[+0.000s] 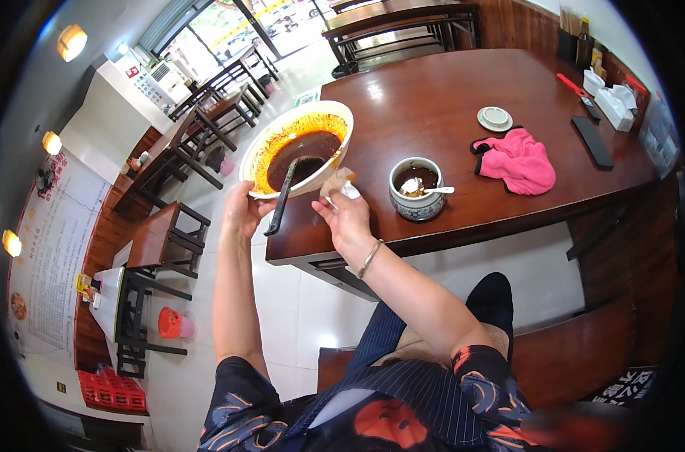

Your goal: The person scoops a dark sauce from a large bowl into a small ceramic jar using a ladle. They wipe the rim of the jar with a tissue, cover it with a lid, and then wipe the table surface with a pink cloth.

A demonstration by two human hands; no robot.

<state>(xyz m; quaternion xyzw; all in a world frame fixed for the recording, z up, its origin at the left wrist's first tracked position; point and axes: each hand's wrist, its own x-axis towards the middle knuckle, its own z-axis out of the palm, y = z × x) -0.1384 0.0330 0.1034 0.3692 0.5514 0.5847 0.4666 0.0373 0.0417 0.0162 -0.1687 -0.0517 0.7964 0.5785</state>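
Note:
My left hand (245,210) grips the near left rim of a large white bowl (340,113), which is tilted over the table's left corner. Dark red-brown sauce with orange oil lies in the bowl, and a black-handled ladle (286,195) leans out over its near rim. My right hand (345,217) holds a crumpled, brown-stained paper tissue (338,183) against the bowl's right outer side. Right of that hand stands a blue-and-white ceramic jar (417,210) with dark sauce inside and a white spoon across its rim. Farther right lie its likely lid (495,118) and a pink cloth (517,161).
On the wooden table (433,90), a red-handled tool (574,86), a dark flat bar (592,142) and a tissue box (615,108) lie at the right. Chopsticks and bottles stand by the wall. A bench (568,350) is beside me; more tables and a red bin (173,323) stand left.

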